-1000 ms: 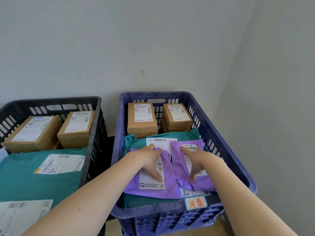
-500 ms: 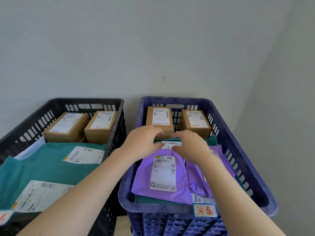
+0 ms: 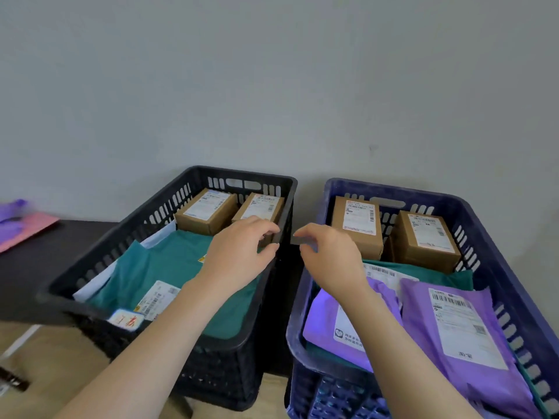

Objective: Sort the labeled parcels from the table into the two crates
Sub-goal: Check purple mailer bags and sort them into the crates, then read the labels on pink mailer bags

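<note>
Two crates stand side by side against the wall. The black crate [image 3: 157, 207] on the left holds two labeled cardboard boxes [image 3: 208, 210] and green mailers [image 3: 169, 267]. The blue crate [image 3: 490, 225] on the right holds two cardboard boxes [image 3: 423, 240], a green mailer [image 3: 438, 275] and two purple mailers [image 3: 459, 328] with white labels. My left hand [image 3: 242, 255] hovers over the black crate's right side, fingers loosely curled, holding nothing. My right hand [image 3: 329, 255] hangs above the blue crate's left edge, also empty.
A dark table [image 3: 45, 261] runs to the left of the black crate, with a pink parcel [image 3: 27, 231] and a purple parcel [image 3: 12, 210] at its far end. A grey wall stands close behind the crates. Light wooden floor [image 3: 60, 358] shows below left.
Both hands lifted off the purple mailers in the blue crate and moved left, now empty. The view swung left, bringing the table and its parcels into sight.
</note>
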A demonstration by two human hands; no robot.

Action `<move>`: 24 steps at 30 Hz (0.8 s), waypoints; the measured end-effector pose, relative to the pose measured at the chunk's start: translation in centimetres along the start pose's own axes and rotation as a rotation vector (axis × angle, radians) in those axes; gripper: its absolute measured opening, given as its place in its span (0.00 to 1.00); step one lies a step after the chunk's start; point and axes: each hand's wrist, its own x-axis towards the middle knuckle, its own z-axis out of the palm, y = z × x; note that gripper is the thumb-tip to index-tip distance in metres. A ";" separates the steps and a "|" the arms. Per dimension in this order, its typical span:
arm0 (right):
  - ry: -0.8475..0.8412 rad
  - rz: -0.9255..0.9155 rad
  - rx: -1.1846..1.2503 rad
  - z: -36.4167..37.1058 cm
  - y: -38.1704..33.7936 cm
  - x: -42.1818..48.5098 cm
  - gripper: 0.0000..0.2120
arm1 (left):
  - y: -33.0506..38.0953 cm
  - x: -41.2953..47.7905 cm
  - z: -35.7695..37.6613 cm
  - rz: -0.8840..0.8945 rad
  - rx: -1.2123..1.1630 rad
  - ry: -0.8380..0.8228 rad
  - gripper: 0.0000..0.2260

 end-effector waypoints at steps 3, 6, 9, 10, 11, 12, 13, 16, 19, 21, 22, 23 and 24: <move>0.045 -0.027 0.043 2.1 -3.4 0.8 0.14 | -3.5 -1.0 -1.7 -0.031 0.009 0.022 0.12; 0.053 -0.046 0.110 4.4 -7.2 1.1 0.14 | -7.1 -1.9 -3.6 -0.067 0.007 0.014 0.12; 0.020 -0.080 0.157 7.8 -11.9 2.2 0.14 | -11.9 -3.1 -6.0 -0.117 0.005 0.059 0.12; 0.010 -0.080 0.174 8.9 -13.3 2.6 0.14 | -13.4 -3.6 -6.6 -0.128 0.011 0.077 0.11; 0.011 -0.079 0.179 9.5 -14.1 2.8 0.14 | -14.3 -3.8 -7.0 -0.136 0.014 0.081 0.11; 0.006 -0.090 0.184 10.9 -15.7 3.1 0.14 | -16.2 -4.5 -7.7 -0.155 0.019 0.078 0.11; 0.000 -0.098 0.192 12.2 -17.0 3.5 0.14 | -17.9 -5.0 -8.5 -0.173 0.024 0.072 0.11; -0.042 -0.123 0.220 15.7 -21.2 4.1 0.14 | -23.0 -6.5 -10.7 -0.231 0.048 0.082 0.11; -0.077 -0.164 0.269 19.2 -25.7 4.7 0.14 | -27.8 -8.5 -13.0 -0.287 0.076 0.105 0.11; -0.100 -0.187 0.305 21.3 -28.3 4.8 0.15 | -30.6 -9.9 -14.0 -0.326 0.082 0.117 0.12; -0.117 -0.200 0.317 22.3 -29.3 4.7 0.15 | -31.8 -10.5 -14.4 -0.348 0.086 0.122 0.12; -0.142 -0.219 0.316 23.5 -30.6 4.6 0.15 | -33.3 -11.4 -14.7 -0.379 0.082 0.120 0.12; -0.174 -0.234 0.312 24.7 -31.8 4.5 0.15 | -34.7 -12.2 -15.1 -0.410 0.082 0.126 0.12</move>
